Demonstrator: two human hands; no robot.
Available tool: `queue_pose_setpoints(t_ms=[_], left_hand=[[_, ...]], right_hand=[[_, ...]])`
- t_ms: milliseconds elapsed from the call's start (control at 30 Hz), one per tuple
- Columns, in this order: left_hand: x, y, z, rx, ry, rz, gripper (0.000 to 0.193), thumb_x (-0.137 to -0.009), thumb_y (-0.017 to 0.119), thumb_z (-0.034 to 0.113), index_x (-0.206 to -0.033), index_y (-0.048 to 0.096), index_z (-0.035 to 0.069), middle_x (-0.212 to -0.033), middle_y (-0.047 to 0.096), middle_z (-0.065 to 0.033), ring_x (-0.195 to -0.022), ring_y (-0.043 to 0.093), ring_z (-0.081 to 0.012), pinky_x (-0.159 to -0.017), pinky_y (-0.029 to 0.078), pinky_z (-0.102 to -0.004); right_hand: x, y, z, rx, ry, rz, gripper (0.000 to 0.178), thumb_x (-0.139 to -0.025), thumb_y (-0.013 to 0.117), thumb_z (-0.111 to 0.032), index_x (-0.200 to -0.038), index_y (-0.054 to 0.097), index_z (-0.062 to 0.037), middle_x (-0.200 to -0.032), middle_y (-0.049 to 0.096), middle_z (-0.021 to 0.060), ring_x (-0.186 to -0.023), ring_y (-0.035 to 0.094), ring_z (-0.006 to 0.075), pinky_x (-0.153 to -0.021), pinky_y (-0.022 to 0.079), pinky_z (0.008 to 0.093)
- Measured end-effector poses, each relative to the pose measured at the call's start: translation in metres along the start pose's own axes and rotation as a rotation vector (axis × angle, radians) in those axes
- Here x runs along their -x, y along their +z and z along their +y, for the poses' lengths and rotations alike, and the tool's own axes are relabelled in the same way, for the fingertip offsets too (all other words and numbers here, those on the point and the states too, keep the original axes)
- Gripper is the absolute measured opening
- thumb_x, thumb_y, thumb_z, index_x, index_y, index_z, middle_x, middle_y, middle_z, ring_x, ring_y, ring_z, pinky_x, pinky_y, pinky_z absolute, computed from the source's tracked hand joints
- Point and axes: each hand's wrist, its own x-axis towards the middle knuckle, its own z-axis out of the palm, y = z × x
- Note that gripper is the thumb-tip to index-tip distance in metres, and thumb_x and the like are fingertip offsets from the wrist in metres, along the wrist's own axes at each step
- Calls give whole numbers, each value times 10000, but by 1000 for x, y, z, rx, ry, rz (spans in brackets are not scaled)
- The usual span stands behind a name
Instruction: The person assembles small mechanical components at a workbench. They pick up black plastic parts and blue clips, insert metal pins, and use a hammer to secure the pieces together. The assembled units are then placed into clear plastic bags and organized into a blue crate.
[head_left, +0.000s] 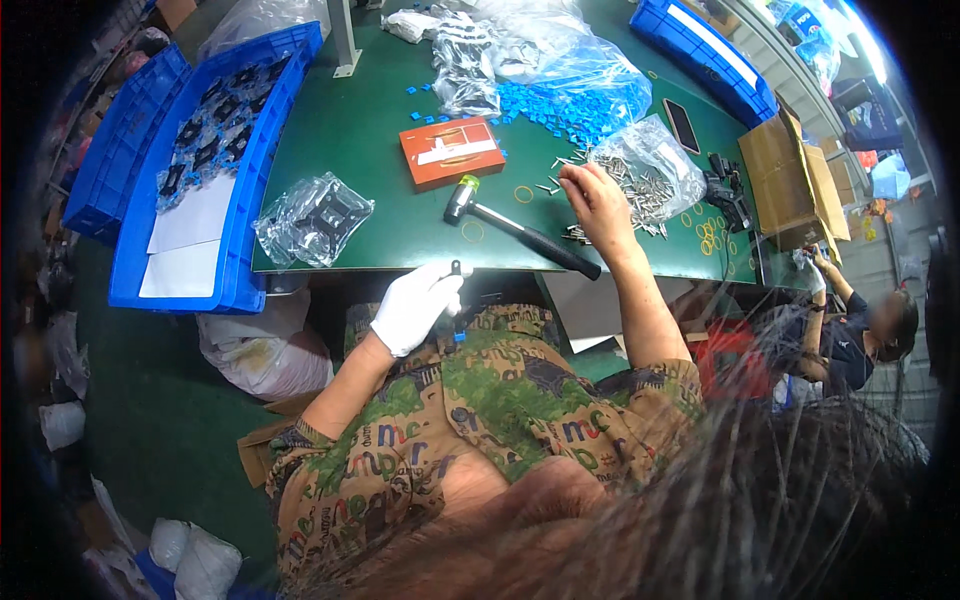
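My left hand (418, 304), in a white glove, is closed around a small black part (456, 268) at the table's front edge. Just below that hand, a small blue piece (460, 337) shows against my clothing. My bare right hand (598, 205) is over the left side of a pile of short metal pins (648, 197), fingertips drawn together. Whatever those fingertips hold is too small to make out. Left of my right forearm lies a hammer (520, 231) with a black handle and a yellow-green face.
An orange box (452, 153) and a bagged black part (318, 218) lie on the green table (390, 235). Loose blue pieces (562, 118), a phone (681, 125) and rubber bands (712, 238) are farther over. A blue crate (240, 225) stands left; a co-worker (845, 335) is at right.
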Motion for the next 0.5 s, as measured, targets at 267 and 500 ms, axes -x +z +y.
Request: queue_pose_setpoints(t_ms=[267, 500], left_hand=[[-4, 3, 1, -67, 43, 17, 257, -1006, 594, 213, -1175, 681, 40, -784, 686, -67, -719, 648, -138, -694, 518, -301], [-8, 7, 2, -187, 64, 87, 240, -995, 595, 225, -1145, 690, 63, -800, 702, -97, -712, 686, -215, -692, 542, -341]], right_hand=[[-2, 2, 17, 86, -24, 22, 186, -945, 651, -95, -1123, 686, -55, -898, 626, 140, -803, 633, 334, -709, 510, 397], [17, 3, -96, -488, -76, -372, 180, -899, 739, -104, -1049, 681, -23, -1011, 712, 117, -903, 699, 252, -788, 550, 332]])
